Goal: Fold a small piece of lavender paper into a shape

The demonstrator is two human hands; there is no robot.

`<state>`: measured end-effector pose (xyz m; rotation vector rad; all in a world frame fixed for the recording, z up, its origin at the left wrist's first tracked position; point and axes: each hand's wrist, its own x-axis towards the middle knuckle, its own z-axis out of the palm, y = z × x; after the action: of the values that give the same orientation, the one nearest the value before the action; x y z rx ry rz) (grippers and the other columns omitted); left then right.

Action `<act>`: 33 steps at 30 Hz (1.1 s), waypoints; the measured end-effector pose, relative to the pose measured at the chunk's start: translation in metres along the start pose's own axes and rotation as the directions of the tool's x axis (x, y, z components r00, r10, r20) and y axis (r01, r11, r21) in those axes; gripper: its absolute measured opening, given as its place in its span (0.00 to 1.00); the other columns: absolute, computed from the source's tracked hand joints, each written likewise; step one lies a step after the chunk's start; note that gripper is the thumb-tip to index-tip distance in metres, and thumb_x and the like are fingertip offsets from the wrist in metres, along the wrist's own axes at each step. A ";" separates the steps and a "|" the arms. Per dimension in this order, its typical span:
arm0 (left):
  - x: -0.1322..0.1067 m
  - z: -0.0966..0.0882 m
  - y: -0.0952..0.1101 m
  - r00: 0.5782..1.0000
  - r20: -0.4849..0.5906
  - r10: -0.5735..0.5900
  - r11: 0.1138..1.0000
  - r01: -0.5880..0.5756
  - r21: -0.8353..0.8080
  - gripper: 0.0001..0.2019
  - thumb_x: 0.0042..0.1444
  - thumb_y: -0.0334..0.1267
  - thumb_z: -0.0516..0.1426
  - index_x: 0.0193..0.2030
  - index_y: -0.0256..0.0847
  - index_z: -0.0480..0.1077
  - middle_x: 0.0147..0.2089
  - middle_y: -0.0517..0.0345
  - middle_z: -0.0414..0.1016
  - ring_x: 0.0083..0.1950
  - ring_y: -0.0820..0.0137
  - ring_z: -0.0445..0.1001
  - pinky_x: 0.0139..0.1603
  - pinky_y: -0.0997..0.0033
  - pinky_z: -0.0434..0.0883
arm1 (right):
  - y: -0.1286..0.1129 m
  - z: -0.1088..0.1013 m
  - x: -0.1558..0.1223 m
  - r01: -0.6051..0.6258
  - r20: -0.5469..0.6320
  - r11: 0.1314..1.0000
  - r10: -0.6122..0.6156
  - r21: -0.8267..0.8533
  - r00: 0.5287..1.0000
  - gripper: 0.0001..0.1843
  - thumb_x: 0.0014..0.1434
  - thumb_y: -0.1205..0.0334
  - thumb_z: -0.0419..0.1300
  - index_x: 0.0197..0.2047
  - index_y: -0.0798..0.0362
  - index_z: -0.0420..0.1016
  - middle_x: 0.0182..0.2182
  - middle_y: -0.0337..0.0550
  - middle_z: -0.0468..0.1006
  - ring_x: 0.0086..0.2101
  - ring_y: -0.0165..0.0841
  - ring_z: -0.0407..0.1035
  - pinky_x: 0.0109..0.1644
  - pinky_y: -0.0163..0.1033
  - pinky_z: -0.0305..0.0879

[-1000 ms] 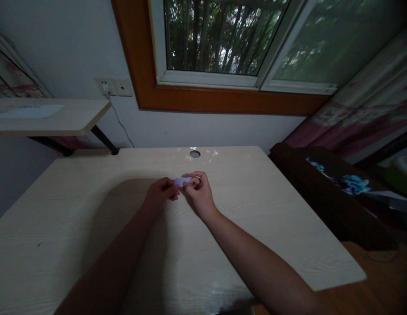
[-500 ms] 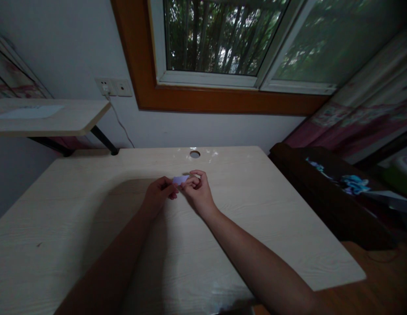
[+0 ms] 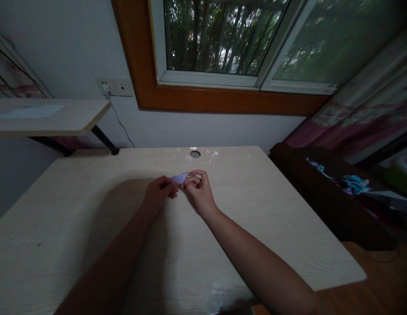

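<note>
Both my hands meet over the middle of a pale wooden desk [image 3: 92,227]. Between them is a small pale lilac piece of folded paper [image 3: 180,178], held just above the desk top. My left hand [image 3: 159,194] pinches its left end with curled fingers. My right hand [image 3: 198,190] grips its right end, fingers folded round it. Most of the paper is hidden behind my fingers.
A round cable hole [image 3: 194,153] sits near the desk's far edge. A raised shelf [image 3: 49,116] stands at the left, with a wall socket [image 3: 113,86] and cord beside it. A window [image 3: 242,39] is above. Dark furniture [image 3: 334,197] with clutter borders the right side.
The paper has tilted slightly and my fingers have shifted on it. Both hands stay in the same place over the desk.
</note>
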<state>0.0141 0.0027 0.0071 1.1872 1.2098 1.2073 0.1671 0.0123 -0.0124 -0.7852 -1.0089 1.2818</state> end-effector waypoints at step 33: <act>0.006 -0.002 -0.012 0.996 0.005 0.087 0.995 -0.086 -0.058 0.10 0.53 0.41 0.63 0.34 0.38 0.70 0.27 0.59 0.77 0.27 0.73 0.75 0.31 0.73 0.71 | -0.002 -0.001 0.007 0.023 -0.151 0.997 -0.011 0.079 0.988 0.23 0.50 0.67 0.68 0.44 0.47 0.60 0.22 0.24 0.74 0.25 0.27 0.72 0.40 0.37 0.69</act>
<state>0.0120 0.0088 -0.0051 1.2103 1.1207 1.2927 0.1688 0.0193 -0.0099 -0.7974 -0.8368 1.2217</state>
